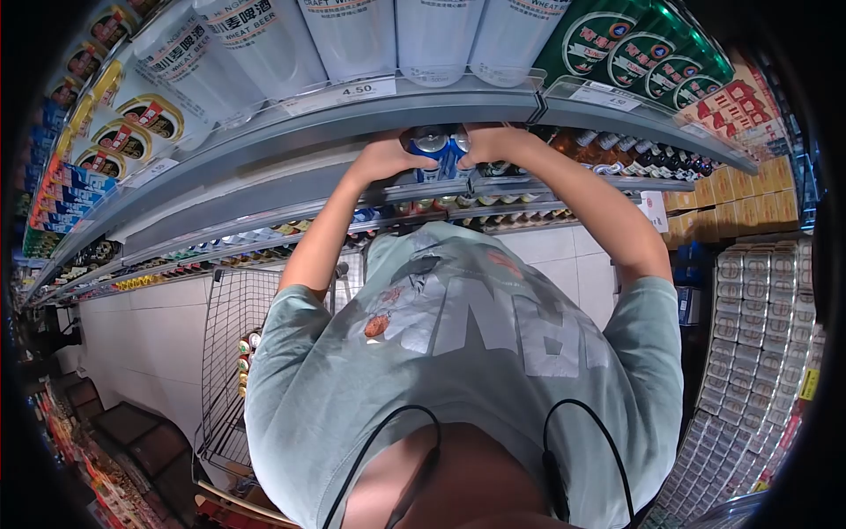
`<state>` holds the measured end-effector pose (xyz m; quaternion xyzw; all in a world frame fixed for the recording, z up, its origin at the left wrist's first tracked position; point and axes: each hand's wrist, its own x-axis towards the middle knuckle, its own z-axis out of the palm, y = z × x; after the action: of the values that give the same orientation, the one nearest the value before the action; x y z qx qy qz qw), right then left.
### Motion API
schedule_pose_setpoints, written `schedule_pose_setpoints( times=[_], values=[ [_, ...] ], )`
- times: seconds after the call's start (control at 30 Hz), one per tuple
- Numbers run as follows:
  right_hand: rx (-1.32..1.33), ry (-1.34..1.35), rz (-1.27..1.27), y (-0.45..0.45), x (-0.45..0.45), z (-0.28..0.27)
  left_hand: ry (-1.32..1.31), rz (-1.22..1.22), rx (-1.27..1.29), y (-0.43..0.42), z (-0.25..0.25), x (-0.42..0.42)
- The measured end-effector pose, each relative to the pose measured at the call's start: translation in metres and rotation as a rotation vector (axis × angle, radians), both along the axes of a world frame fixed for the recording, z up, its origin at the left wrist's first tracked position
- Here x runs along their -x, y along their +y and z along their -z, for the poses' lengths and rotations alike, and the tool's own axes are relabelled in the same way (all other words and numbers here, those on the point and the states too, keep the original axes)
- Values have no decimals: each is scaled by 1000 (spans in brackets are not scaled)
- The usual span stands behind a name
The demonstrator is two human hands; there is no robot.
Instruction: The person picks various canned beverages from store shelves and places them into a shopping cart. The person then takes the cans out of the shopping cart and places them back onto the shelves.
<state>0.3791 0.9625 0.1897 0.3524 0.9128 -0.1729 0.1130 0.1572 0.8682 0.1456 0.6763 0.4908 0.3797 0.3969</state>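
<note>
On the shelf under the upper ledge, two blue and silver drink cans stand side by side. My left hand (388,160) is closed around the side of the left blue can (429,148), its thumb lying across the front. From the other side, my right hand (490,146) is closed on the right blue can (460,145), thumb at its front. The outer fingers of both hands are partly hidden by the cans and the ledge. Both arms reach forward beneath the upper shelf edge (344,113).
Tall white beer cans (357,40) and green can packs (630,53) stand on the upper shelf. Bottles line the lower shelf at right. A wire shopping cart (233,326) holding several cans is at my left. Stacked can packs (749,335) stand at right.
</note>
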Motion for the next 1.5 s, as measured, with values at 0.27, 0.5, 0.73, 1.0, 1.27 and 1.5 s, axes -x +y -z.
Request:
schedule_pose_setpoints(
  times=[0.27,0.5,0.73,1.0,1.27,1.5],
  values=[
    [-31,-81,-6,-5,9,-20,49,14,13,-2,-5,-5],
    [-79,-15,-21,5,3,9,-32,-18,12,-17,-6,-9],
    [-136,-41,164,-49,-4,-57,-75,-377,-128,-66,28,5],
    [266,672,181,-138,-32,-23,-627,-767,119,-263,110,-3],
    [968,791,200,-268,-2,146,-661,-1055,325,-498,141,-76],
    [1327,783,430,-406,52,118,-519,-1314,283,-595,119,-25]
  ],
)
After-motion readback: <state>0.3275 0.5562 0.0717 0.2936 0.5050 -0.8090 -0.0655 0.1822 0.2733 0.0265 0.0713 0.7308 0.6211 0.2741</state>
